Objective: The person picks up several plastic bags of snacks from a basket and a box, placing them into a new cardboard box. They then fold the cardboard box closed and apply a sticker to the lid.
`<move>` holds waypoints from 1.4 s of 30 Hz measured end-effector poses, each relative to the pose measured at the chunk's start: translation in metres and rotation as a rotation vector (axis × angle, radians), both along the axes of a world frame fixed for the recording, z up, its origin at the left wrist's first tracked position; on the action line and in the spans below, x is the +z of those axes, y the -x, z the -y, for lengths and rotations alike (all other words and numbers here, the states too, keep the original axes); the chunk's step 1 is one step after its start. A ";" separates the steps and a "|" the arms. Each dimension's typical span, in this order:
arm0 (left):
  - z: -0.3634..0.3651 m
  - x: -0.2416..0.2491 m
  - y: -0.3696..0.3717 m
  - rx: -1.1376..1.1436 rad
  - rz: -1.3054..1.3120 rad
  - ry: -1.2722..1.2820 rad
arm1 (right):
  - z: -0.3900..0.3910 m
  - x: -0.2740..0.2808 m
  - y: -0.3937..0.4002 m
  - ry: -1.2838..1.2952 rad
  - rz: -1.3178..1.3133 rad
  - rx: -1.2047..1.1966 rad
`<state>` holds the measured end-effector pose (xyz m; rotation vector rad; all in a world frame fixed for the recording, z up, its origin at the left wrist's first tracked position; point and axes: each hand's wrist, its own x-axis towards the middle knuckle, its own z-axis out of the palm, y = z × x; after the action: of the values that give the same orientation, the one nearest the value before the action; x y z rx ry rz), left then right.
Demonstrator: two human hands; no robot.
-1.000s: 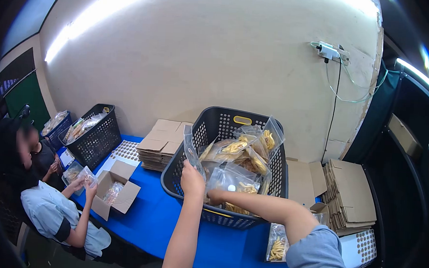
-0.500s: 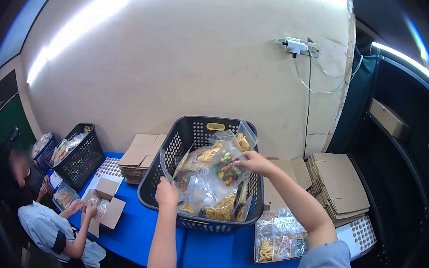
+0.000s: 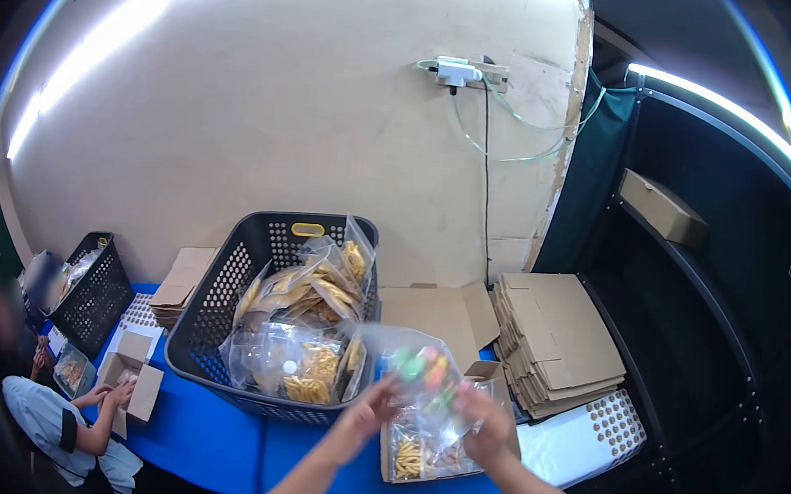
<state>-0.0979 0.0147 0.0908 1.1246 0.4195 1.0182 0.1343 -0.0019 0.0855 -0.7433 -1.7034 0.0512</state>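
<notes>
Between my two hands hangs a clear plastic bag of colourful candies [image 3: 425, 369], smeared by motion, above an open cardboard box [image 3: 388, 457]. My right hand [image 3: 486, 423] is closed on the bag's right side. On the other side, my left hand [image 3: 364, 422] grips its left edge, fingers partly blurred. Inside the box lie small clear packets, one with yellow stick-shaped snacks [image 3: 408, 459]. A black perforated basket [image 3: 195, 344] stands to the left, holding several clear bags of yellow snacks [image 3: 313, 368].
Flattened cardboard boxes [image 3: 560, 345] are stacked at the right beside a white sheet of round stickers [image 3: 618, 429]. Another cardboard stack [image 3: 184, 276] sits left of the basket. Farther left, a co-worker [image 3: 42, 421] handles an open box [image 3: 143, 395] near a second black basket [image 3: 97, 307].
The candy bag has come out of the basket and moved right, over the box. My left hand has left the basket's rim and joined the right on the bag. The view has turned right.
</notes>
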 end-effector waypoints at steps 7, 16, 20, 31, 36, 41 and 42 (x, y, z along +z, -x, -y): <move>0.024 -0.038 -0.074 0.240 0.186 0.451 | 0.038 -0.021 -0.049 0.432 0.046 0.112; 0.028 -0.099 -0.104 0.244 -0.095 0.275 | 0.023 -0.073 -0.097 1.075 -0.615 0.295; 0.020 -0.115 -0.087 0.318 0.028 0.441 | 0.002 -0.095 -0.134 0.792 -1.120 0.032; 0.024 -0.145 -0.099 0.181 -0.076 0.675 | 0.019 -0.149 -0.104 1.378 -0.698 0.373; 0.032 -0.154 -0.111 0.340 -0.150 0.693 | 0.041 -0.149 -0.083 1.693 -0.391 0.636; 0.045 -0.160 -0.125 0.346 -0.294 0.455 | 0.028 -0.123 -0.080 1.398 -0.630 0.431; 0.050 -0.155 -0.129 0.361 -0.327 0.389 | 0.025 -0.127 -0.079 1.419 -0.680 0.440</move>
<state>0.0313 -0.0357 -0.0645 0.8762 1.0661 1.0061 0.2132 -0.0274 -0.0415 -1.1180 -0.9258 1.7372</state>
